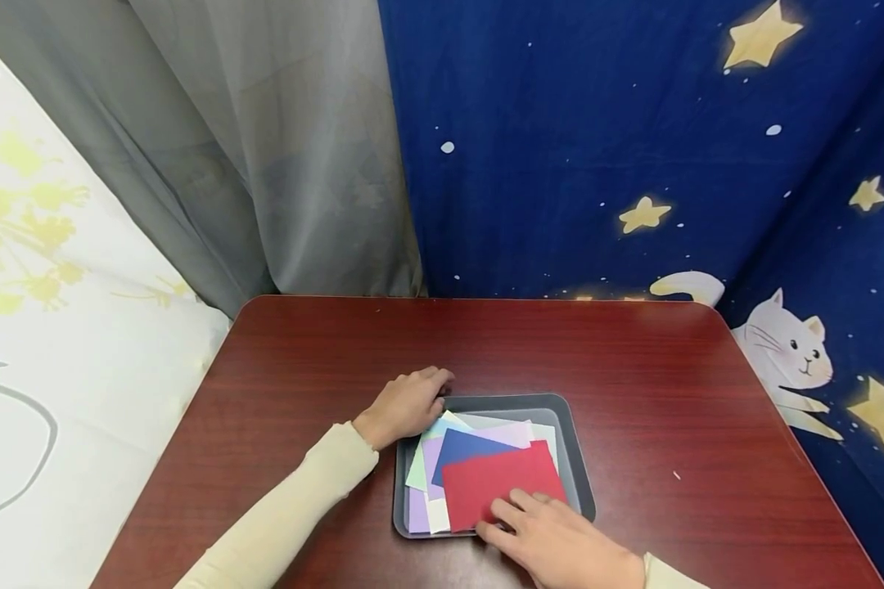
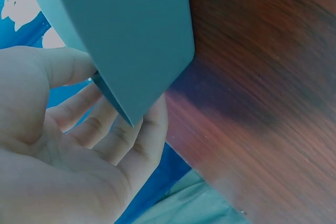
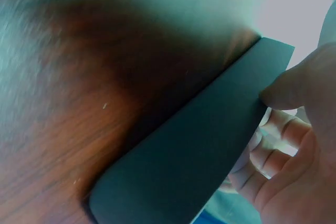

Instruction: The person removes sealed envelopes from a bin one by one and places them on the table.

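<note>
A dark grey tray [image 1: 580, 483] lies on the table with overlapping coloured paper sheets inside. A red sheet [image 1: 497, 483] is on top, a dark blue sheet [image 1: 460, 448] partly under it, with purple, pale green and white ones below. My left hand [image 1: 407, 403] holds the tray at its far left corner. In the left wrist view its thumb is at the rim and its fingers bend around the corner. My right hand [image 1: 560, 540] rests loosely bent over the near part of the red sheet. The right thumb [image 3: 286, 90] is at the tray's near rim.
The reddish-brown wooden table [image 1: 324, 343] extends around the tray, with a small white speck [image 1: 676, 475] to the right. Behind it hang a grey curtain [image 1: 324, 164] and a dark blue curtain [image 1: 545, 164] with stars and a cat. A white patterned cloth [image 1: 81, 368] hangs at the left.
</note>
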A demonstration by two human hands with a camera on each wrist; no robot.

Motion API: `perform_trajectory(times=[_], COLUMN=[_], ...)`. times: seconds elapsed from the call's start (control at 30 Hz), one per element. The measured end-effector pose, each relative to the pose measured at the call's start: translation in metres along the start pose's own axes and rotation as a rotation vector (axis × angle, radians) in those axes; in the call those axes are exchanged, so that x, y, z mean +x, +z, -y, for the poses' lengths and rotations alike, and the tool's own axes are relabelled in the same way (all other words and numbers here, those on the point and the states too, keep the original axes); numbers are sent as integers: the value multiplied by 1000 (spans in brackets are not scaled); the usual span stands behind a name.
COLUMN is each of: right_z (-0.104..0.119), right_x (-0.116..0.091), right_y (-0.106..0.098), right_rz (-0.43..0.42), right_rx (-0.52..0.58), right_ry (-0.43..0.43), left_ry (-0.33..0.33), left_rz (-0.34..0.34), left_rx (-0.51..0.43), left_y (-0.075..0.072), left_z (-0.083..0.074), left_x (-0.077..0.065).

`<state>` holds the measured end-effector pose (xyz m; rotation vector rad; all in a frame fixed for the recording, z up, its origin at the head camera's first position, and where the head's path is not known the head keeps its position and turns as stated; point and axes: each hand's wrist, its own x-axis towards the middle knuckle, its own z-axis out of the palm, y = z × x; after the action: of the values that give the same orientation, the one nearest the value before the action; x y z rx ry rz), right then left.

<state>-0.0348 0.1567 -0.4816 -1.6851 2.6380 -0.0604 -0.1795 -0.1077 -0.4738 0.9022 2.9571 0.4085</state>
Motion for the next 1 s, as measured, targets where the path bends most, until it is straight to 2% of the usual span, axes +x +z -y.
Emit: perform_trajectory(times=[0.17, 0.43, 0.5, 0.63, 0.7, 0.77, 1.0], right_z=[6, 13, 13, 11, 9, 6, -17], right_x=[0, 1, 1, -1, -1, -1, -3], right_y=[1, 8, 8, 4, 1, -2, -6], right_rz=[6, -151, -141, -55, -27, -34, -183], right_rx=[2, -117, -102, -12, 35, 48, -34], right_ry=[-19, -53, -43, -2, 32, 59, 92], left_ry=[20, 32, 32, 26, 11, -13, -101], left_rz=[-10, -23, -30, -64, -84, -104, -165], left_rx=[5, 13, 8, -5, -6, -5, -37], left_y=[2, 2, 2, 2, 2, 0, -8], left_z=[-4, -10, -10, -7, -4, -1, 4], left_x=[-1, -3, -4, -8, -11, -16, -46])
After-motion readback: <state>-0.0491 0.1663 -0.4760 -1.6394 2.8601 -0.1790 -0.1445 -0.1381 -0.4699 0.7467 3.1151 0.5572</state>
